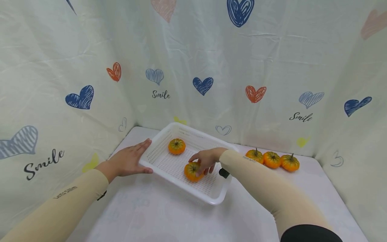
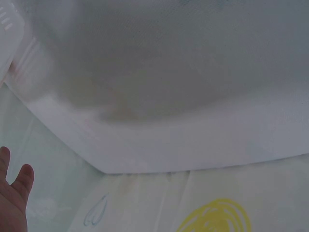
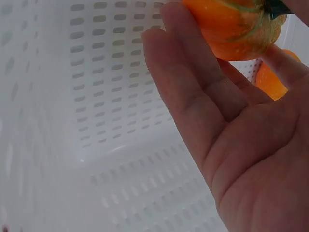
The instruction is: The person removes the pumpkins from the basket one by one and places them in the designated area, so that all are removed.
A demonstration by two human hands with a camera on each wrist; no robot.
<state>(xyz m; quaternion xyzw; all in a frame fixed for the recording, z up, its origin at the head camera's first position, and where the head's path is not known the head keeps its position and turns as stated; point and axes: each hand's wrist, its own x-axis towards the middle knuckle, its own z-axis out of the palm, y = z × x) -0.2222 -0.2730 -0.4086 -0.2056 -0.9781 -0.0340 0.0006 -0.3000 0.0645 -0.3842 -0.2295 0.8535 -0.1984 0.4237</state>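
Observation:
A white perforated plastic basket [image 1: 164,165] sits at an angle on the table. Inside it, my right hand [image 1: 208,159] grips a small orange pumpkin [image 1: 191,172] from above, thumb and fingers around its sides. In the right wrist view this pumpkin [image 3: 231,29] shows its dark stem, with the fingers [image 3: 178,82] beneath and beside it. A second orange pumpkin [image 1: 176,146] lies toward the basket's far left corner. My left hand [image 1: 130,159] is spread at the basket's left end, fingers extended along the rim and thumb near the front corner.
Three more orange pumpkins [image 1: 272,160] stand in a row on the white-covered table [image 1: 151,215], at the back right beyond my right forearm. A pale curtain [image 1: 181,50] printed with hearts encloses the table at the back and sides.

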